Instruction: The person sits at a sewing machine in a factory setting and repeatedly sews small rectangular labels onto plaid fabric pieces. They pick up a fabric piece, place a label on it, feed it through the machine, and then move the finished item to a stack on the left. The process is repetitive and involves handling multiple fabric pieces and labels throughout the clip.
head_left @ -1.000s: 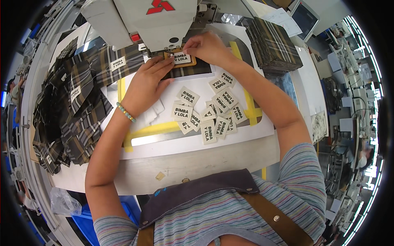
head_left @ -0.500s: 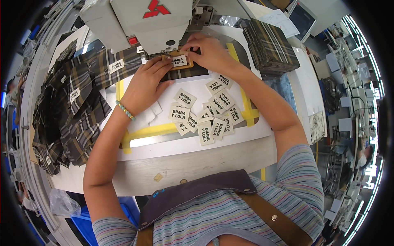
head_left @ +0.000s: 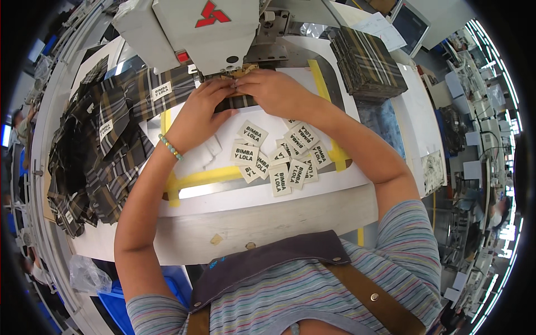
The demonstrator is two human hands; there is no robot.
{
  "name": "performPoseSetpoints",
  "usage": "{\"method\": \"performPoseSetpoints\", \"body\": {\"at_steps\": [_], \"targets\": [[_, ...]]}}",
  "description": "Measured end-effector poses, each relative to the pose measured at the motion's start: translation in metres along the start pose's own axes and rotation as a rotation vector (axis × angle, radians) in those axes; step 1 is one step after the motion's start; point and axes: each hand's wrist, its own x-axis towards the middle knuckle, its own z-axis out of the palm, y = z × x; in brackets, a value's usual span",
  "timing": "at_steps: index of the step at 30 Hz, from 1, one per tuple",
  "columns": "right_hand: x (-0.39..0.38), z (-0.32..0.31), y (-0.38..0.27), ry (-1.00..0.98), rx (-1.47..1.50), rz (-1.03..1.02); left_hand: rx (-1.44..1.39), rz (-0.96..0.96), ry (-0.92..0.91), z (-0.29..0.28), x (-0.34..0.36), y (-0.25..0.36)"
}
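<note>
My left hand [head_left: 206,106], a beaded bracelet at its wrist, lies under the head of the white sewing machine [head_left: 206,33]. Its fingers reach forward and its thumb stands apart, over a dark plaid fabric piece [head_left: 239,102]. From the other side my right hand [head_left: 276,92] meets it, fingertips bent together and touching the left fingertips. What lies beneath them is covered. Part of an orange-brown frame [head_left: 245,70] shows just behind the fingers. Several cream fabric labels [head_left: 253,133] with dark print lie scattered on the white work surface below my hands.
Plaid pieces [head_left: 103,184] heap up at the left, some bearing labels. A neat stack of plaid pieces [head_left: 371,61] stands at the back right, near a screen [head_left: 410,25]. Yellow tape [head_left: 209,177] borders the work area. A blue bin [head_left: 120,301] sits below, lower left.
My right hand has moved left and down, closing in on my left fingertips. It now covers the label that showed in the frame. The left hand has barely moved.
</note>
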Motion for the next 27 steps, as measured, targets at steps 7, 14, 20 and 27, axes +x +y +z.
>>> {"method": "performPoseSetpoints", "body": {"at_steps": [7, 14, 20, 27], "targets": [[-0.004, -0.001, 0.005, 0.01, 0.085, 0.034, 0.147, -0.043, 0.033, -0.007, -0.011, -0.001], [-0.005, -0.002, 0.006, 0.006, 0.083, 0.024, 0.221, -0.016, -0.047, -0.009, -0.01, -0.006], [-0.004, -0.002, 0.006, -0.016, 0.09, 0.042, 0.217, -0.035, -0.081, -0.015, -0.007, -0.002], [-0.003, -0.002, 0.007, -0.024, 0.072, 0.02, 0.203, -0.044, -0.105, -0.018, -0.007, 0.0]]}}
